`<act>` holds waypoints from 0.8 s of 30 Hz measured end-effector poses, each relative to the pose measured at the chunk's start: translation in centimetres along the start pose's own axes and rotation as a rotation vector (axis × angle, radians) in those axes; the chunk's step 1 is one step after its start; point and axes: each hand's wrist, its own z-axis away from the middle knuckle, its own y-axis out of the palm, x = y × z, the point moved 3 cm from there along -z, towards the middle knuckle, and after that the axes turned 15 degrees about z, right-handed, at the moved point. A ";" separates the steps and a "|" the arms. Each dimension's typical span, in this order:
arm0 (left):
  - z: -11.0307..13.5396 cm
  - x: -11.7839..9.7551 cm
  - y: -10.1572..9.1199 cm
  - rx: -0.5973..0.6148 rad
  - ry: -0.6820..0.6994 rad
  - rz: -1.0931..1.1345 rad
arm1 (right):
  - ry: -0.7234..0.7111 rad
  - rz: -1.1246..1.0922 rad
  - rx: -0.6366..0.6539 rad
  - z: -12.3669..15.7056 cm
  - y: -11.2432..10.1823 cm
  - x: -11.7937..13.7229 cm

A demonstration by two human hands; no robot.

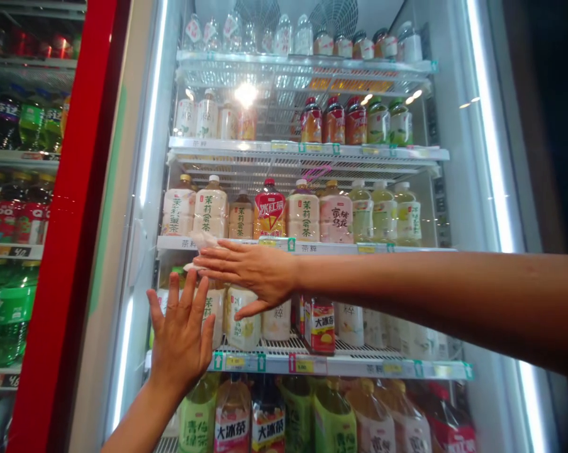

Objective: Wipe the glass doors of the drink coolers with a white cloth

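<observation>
I face the glass door (458,207) of a lit drinks fridge. My left hand (182,336) lies flat on the glass at the lower left, fingers spread and pointing up, holding nothing. My right hand (253,270) reaches across from the right, its fingers stretched out to the left. It presses a small crumpled white cloth (202,240) against the glass just above my left hand. Most of the cloth is hidden under the fingers. Behind the glass at hand height stand pale tea bottles (211,211) and a red iced-tea bottle (269,211).
The fridge has several wire shelves (312,151) full of bottles, with price tags along their front edges. Bright light strips (494,157) run down both door sides. A red-framed fridge (71,207) with green and dark bottles stands to the left. To the right it is dark.
</observation>
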 end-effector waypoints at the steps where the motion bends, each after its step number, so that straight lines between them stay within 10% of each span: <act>1: -0.1 0.0 -0.1 -0.003 0.006 0.000 | 0.050 0.008 -0.001 -0.2 0.0 -1.0; 5: -0.5 -0.1 -0.2 -0.008 0.017 0.004 | 0.446 0.028 -0.001 -0.2 -0.4 -5.2; 11: -0.7 -0.4 0.3 0.004 0.009 0.008 | -0.014 -0.007 -0.019 0.7 0.0 -1.1; 16: -0.9 -1.0 1.0 0.011 0.012 0.017 | 0.457 -0.015 -0.071 2.3 -0.2 -6.6; 21: -1.7 -1.7 1.8 -0.004 0.030 0.033 | 0.096 -0.095 -0.042 4.6 -0.3 -2.7; 24: -2.2 -2.2 2.2 -0.006 0.029 0.040 | 0.194 -0.084 -0.025 6.3 -0.5 -4.0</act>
